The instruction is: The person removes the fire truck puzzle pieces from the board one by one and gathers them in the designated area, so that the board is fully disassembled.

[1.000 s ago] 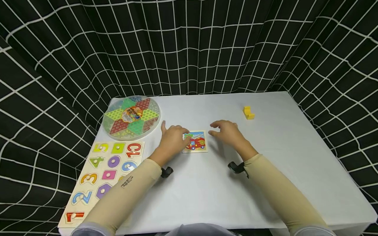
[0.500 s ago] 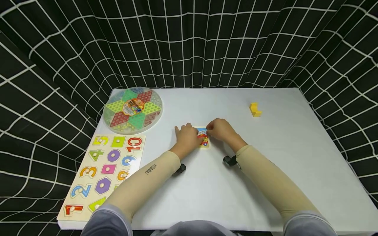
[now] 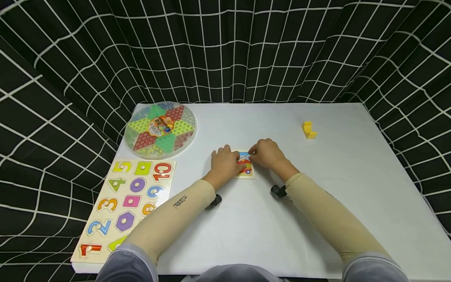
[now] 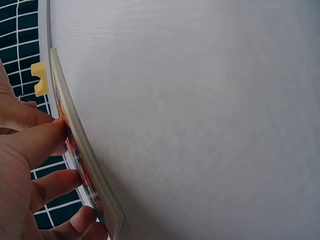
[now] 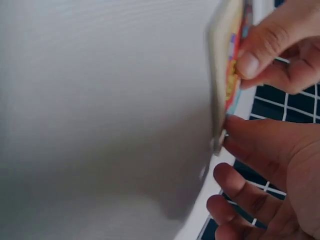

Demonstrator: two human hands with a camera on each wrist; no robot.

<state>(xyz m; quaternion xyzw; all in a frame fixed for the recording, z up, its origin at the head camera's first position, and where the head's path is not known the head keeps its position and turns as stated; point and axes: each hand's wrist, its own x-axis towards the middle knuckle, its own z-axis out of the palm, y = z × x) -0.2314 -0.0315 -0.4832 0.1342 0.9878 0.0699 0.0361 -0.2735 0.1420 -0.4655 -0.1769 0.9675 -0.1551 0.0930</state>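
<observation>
A small square picture puzzle (image 3: 248,173) with a pale frame and a red fire engine lies near the middle of the table. My left hand (image 3: 225,163) partly covers its left side, and in the left wrist view the thumb and bent fingers rest spread on the picture face. At the puzzle's upper right edge is my right hand (image 3: 269,153). The right wrist view has its thumb and forefinger pinching close to the corner of the board (image 5: 219,70), the other fingers curved beside it. Whether a loose piece sits between those fingertips cannot be told.
On the left of the white table (image 3: 352,196) lies a number and shape peg board (image 3: 118,213). Behind it stands a round Chinese checkers set (image 3: 160,129) under a clear cover. A yellow block (image 3: 309,130) sits at the back right. Black gridded curtains (image 3: 225,51) enclose the table.
My left hand has moved right, farther onto the puzzle. The right hand has come in to the puzzle's right edge, and its fingers have drawn together. The head view has shifted a little.
</observation>
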